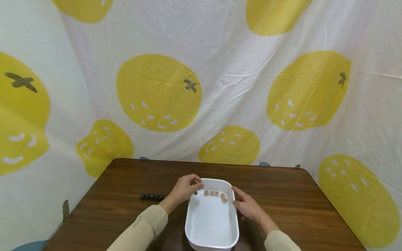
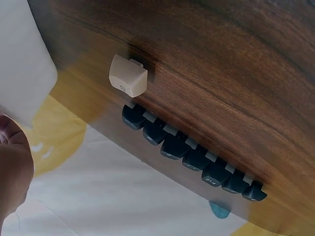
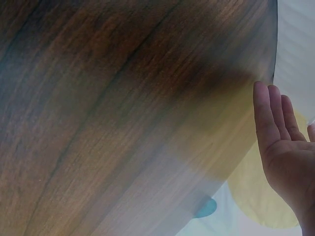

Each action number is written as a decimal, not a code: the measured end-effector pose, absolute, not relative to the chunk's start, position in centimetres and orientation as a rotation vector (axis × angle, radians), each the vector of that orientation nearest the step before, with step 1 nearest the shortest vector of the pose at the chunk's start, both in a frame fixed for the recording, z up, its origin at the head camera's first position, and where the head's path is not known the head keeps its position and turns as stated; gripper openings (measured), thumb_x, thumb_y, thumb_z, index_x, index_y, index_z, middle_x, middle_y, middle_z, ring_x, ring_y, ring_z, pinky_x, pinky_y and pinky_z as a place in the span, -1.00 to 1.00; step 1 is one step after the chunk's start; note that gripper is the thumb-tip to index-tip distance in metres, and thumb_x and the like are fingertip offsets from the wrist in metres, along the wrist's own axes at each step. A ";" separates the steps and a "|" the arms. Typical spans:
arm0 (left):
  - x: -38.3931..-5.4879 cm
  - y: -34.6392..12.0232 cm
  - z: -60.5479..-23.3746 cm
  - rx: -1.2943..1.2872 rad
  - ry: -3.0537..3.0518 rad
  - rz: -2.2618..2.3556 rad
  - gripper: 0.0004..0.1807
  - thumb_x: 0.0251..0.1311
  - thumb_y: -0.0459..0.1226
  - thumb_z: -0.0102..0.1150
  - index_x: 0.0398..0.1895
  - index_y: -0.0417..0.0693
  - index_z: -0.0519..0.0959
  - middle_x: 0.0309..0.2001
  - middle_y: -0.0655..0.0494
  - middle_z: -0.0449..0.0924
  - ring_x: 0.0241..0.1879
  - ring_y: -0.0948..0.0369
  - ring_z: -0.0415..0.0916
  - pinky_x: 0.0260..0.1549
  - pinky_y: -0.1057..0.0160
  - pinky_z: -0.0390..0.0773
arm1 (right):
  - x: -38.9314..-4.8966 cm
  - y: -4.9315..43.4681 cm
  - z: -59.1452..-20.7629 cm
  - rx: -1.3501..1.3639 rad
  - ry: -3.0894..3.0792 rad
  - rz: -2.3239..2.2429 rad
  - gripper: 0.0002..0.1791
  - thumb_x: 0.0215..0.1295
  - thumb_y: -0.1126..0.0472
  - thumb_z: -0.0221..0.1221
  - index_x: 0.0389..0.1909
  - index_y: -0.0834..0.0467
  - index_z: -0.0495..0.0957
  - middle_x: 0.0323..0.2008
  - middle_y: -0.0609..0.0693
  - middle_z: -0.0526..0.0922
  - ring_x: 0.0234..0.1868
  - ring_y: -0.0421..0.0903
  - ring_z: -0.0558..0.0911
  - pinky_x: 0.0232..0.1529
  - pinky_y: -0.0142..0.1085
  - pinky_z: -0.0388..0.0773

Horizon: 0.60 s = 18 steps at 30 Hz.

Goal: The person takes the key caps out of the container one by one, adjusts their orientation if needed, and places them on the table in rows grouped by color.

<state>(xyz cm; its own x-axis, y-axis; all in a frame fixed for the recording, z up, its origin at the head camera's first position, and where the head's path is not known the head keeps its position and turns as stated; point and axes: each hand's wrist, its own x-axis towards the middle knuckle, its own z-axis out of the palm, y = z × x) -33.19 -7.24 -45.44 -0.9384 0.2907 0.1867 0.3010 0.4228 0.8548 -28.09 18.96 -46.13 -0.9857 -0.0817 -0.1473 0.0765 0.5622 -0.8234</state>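
Note:
A white rectangular tray (image 1: 211,223) stands on the table. Toward its far end lie several small beige keycaps (image 1: 214,193), the rightmost ones set at an angle. My left hand (image 1: 186,187) is over the tray's far left corner with its fingers bent; I cannot tell whether they pinch anything. Against the tray's right wall rests my right hand (image 1: 249,208), its fingers (image 3: 263,115) straight in the right wrist view. Left of the tray, a row of black keycaps (image 1: 152,197) lies beside a single beige keycap (image 2: 129,76), which the left arm hides in the head view.
The dark wooden table (image 1: 298,202) has rounded far corners. Right behind its far edge hangs a white cloth (image 1: 226,76) printed with yellow fruit. Part of the white tray (image 2: 22,64) also fills the left wrist view's upper left corner.

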 end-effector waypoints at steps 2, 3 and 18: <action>-33.1 -7.3 -45.4 -0.539 -2.638 -1.598 -0.91 0.30 -0.24 0.27 -0.29 -0.06 0.63 -0.40 -0.04 0.65 -0.51 0.17 0.56 -0.53 0.26 0.52 | -28.1 19.0 -46.2 0.000 2.622 -1.392 -0.36 0.38 0.26 0.08 0.48 0.14 0.22 -0.01 0.25 0.57 -0.19 0.08 0.61 -0.41 -0.04 0.60; -33.2 -7.3 -45.5 -0.539 -2.633 -1.598 -0.92 0.30 -0.24 0.27 -0.29 -0.06 0.63 -0.40 -0.04 0.65 -0.52 0.18 0.56 -0.53 0.26 0.53 | -28.1 19.0 -46.2 0.006 2.621 -1.390 -0.36 0.38 0.25 0.08 0.48 0.13 0.22 0.01 0.26 0.57 -0.19 0.09 0.61 -0.41 -0.04 0.60; -32.6 -10.7 -45.3 -0.592 -2.641 -1.529 -0.75 0.24 -0.27 0.33 -0.07 -0.20 0.69 -0.17 0.06 0.65 -0.22 0.18 0.55 -0.28 0.22 0.60 | -27.9 19.0 -45.8 -0.006 2.585 -1.397 -0.35 0.38 0.21 0.07 0.48 0.13 0.20 0.09 0.33 0.52 -0.11 0.16 0.59 -0.35 -0.05 0.61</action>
<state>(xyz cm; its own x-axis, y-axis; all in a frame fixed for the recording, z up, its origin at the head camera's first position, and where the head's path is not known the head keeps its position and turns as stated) -32.56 -10.65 -45.33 -0.9269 0.3071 0.2158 0.3400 0.4437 0.8292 -27.92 18.99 -45.82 -0.9794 -0.0998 -0.1756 0.0922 0.5526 -0.8283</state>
